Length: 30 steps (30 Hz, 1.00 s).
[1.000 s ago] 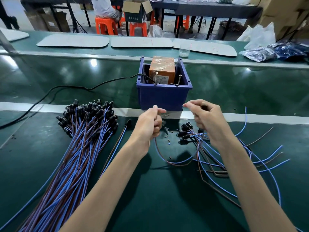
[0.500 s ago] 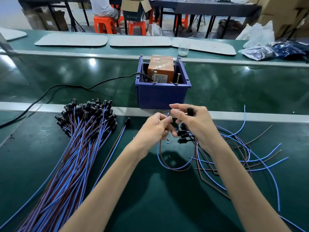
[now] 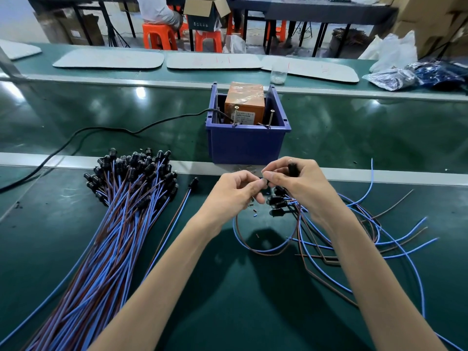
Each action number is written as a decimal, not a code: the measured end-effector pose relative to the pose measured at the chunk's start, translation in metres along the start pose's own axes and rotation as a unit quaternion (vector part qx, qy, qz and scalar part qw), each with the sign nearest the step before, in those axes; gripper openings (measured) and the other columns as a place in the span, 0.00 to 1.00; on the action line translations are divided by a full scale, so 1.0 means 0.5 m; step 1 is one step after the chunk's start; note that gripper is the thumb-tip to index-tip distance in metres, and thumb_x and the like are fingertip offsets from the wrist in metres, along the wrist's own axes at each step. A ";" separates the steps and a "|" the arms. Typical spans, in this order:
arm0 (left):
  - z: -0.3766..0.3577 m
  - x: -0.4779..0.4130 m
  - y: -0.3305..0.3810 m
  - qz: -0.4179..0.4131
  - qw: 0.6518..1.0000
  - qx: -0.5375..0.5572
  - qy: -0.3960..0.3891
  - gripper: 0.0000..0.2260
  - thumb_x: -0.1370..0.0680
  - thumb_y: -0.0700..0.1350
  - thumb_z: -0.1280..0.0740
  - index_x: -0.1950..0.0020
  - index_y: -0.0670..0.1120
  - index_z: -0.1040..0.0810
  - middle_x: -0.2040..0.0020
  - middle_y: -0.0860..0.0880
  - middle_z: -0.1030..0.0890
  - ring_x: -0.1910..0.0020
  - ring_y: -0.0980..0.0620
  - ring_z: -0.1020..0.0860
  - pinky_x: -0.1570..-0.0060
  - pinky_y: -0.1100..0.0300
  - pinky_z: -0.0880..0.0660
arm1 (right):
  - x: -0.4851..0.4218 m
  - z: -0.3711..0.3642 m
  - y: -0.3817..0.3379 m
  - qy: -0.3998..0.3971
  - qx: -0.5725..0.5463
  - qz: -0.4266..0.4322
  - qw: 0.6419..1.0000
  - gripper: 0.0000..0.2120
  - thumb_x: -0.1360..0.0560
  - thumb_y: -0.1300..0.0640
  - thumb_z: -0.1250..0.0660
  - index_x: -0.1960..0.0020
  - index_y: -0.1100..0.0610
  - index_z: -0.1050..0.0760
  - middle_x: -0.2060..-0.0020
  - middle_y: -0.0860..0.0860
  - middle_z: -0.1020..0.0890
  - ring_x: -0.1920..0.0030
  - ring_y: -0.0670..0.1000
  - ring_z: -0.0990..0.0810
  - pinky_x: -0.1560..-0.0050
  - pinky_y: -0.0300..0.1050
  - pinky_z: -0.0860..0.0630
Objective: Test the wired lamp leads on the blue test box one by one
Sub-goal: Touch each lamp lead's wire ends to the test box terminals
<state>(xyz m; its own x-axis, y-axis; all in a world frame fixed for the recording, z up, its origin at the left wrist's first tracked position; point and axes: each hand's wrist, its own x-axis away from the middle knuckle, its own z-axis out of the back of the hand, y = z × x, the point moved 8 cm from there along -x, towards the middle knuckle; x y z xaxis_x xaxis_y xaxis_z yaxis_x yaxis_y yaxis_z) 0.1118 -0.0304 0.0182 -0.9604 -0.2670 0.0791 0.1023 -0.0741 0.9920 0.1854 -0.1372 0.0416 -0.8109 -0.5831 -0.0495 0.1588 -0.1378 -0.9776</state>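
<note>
Head view: we are recording fingers of left hand [image 3: 235, 195] and right hand [image 3: 301, 191] pinching one lamp lead [image 3: 293, 167] near the blue test box [image 3: 247, 145].

Your only view comes from the camera on your head: wide-angled, facing forward and tipped down over the green bench [image 3: 228, 312]. Your forearms [image 3: 157, 274] enter from the bottom edge, and your left hand [image 3: 234, 195] and right hand [image 3: 302, 186] meet close in, near mid-frame. The blue test box [image 3: 247, 146] sits dead ahead just beyond them, while the top of the frame reaches the far tables [image 3: 316, 11] and orange stools [image 3: 157, 34], small and bowed by the lens
</note>
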 end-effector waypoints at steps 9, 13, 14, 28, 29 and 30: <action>0.001 -0.001 0.002 0.007 0.998 -0.067 -0.001 0.10 0.19 0.46 0.38 0.55 0.49 0.19 0.68 0.55 0.18 0.68 0.59 0.29 0.67 0.69 0.33 | 0.003 0.000 -0.011 -0.010 0.093 0.016 0.995 0.09 0.25 0.63 0.30 0.61 0.51 0.20 0.70 0.47 0.20 0.69 0.43 0.24 0.62 0.38 0.26; -0.006 0.000 0.003 0.010 0.996 -0.086 -0.038 0.14 0.17 0.43 0.42 0.53 0.49 0.17 0.65 0.52 0.16 0.60 0.51 0.27 0.52 0.50 0.25 | 0.004 -0.004 -0.020 -0.012 0.154 0.033 0.987 0.09 0.26 0.61 0.29 0.63 0.50 0.21 0.70 0.47 0.21 0.67 0.46 0.25 0.60 0.43 0.26; -0.007 0.000 0.003 0.007 0.995 -0.090 -0.041 0.14 0.17 0.43 0.42 0.52 0.47 0.18 0.67 0.53 0.18 0.63 0.54 0.27 0.56 0.53 0.26 | 0.005 -0.004 -0.022 -0.012 0.160 0.036 0.986 0.10 0.26 0.61 0.29 0.63 0.50 0.21 0.71 0.46 0.21 0.67 0.46 0.25 0.60 0.43 0.26; 0.039 -0.001 0.011 0.000 0.995 -0.087 0.041 0.16 0.17 0.41 0.43 0.64 0.48 0.25 0.80 0.58 0.35 0.79 0.59 0.41 0.76 0.68 0.43 | -0.002 0.068 -0.025 0.142 0.210 0.032 0.967 0.13 0.26 0.63 0.31 0.67 0.50 0.25 0.73 0.42 0.22 0.71 0.42 0.23 0.68 0.29 0.31; 0.051 -0.002 0.012 0.003 0.996 -0.068 0.050 0.16 0.17 0.41 0.43 0.64 0.48 0.25 0.80 0.58 0.37 0.79 0.59 0.42 0.76 0.67 0.44 | -0.003 0.085 -0.022 0.156 0.190 0.023 0.969 0.13 0.26 0.63 0.31 0.67 0.50 0.24 0.73 0.43 0.21 0.74 0.39 0.24 0.69 0.27 0.32; 0.060 -0.003 0.012 0.005 0.997 -0.046 0.059 0.16 0.17 0.41 0.44 0.64 0.47 0.26 0.80 0.58 0.37 0.79 0.59 0.42 0.77 0.67 0.44 | -0.004 0.099 -0.017 0.165 0.173 0.015 0.971 0.13 0.26 0.63 0.31 0.67 0.50 0.23 0.73 0.43 0.21 0.76 0.37 0.25 0.70 0.26 0.33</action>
<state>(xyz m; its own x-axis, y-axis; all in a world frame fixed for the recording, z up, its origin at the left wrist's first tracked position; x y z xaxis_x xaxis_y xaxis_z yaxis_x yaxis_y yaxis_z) 0.1061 -0.0016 0.0270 -0.9224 -0.3794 0.0723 0.1415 -0.1578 0.9773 0.2134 -0.1745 0.0600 -0.9303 -0.3103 -0.1956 0.3183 -0.4180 -0.8508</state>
